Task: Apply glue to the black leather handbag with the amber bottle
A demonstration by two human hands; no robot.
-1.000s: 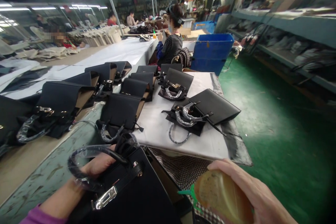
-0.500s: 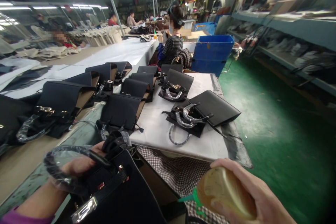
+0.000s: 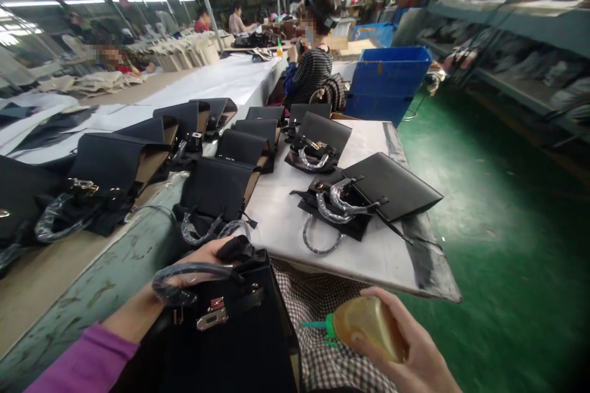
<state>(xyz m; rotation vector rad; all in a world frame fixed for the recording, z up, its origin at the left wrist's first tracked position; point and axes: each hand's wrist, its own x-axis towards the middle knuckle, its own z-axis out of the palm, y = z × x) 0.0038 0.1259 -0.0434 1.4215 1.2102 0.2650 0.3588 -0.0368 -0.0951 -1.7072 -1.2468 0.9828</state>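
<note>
At the far left, black handbags (image 3: 110, 166) with open tops are seen in a row on the long workbench (image 3: 69, 313), their plastic-wrapped handles lying toward the near edge. Low in the foreground, a black handbag (image 3: 230, 338) is held upright by the left hand (image 3: 193, 270), which comes out of a purple sleeve (image 3: 87, 359); the fingers are curled around the top of the bag, under its plastic-wrapped handle (image 3: 184, 276), and a silver clasp (image 3: 211, 318) is shown on the bag's front strap. Just beyond it, more black bags (image 3: 216, 187) are laid on a white-covered table (image 3: 286, 227), and a bag (image 3: 378, 187) with two wrapped handles is lain flat near that table's right edge. A checked cloth (image 3: 318, 307) is seen below the table's near edge, between the two hands. At the lower right, a yellowish squeeze bottle (image 3: 369, 325) with a green nozzle (image 3: 318, 325) is gripped by the right hand (image 3: 410, 350), the nozzle being pointed left toward the held bag but kept apart from it. Farther back, a person in a striped top (image 3: 311, 73) is seated at the table's far end, a blue bin (image 3: 387, 83) is stood beside them, and a green floor (image 3: 498, 215) is spread to the right.
</note>
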